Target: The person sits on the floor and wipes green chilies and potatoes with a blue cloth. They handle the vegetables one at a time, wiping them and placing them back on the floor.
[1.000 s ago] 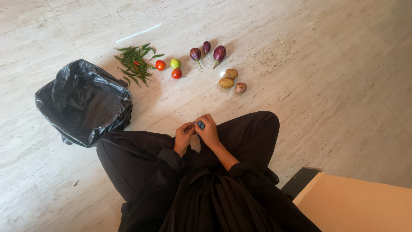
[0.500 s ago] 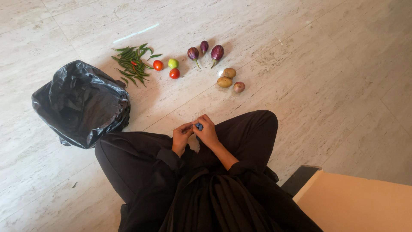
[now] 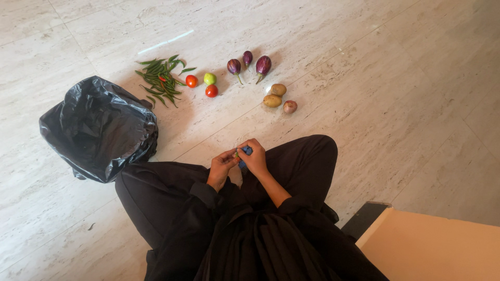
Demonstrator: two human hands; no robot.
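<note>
A pale marble floor (image 3: 364, 78) is seen, with vegetables laid out beside a black plastic bag (image 3: 99, 127). Above the lap, the left hand (image 3: 221, 167) and right hand (image 3: 255, 158) are brought together, both pinched on a small blue object (image 3: 245, 151).

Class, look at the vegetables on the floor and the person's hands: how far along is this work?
Done: green chillies, tomatoes, aubergines and potatoes lie grouped by kind. In hand: left hand and right hand pinch a small blue thing. Left: the black bag stands untouched beside them.
</note>
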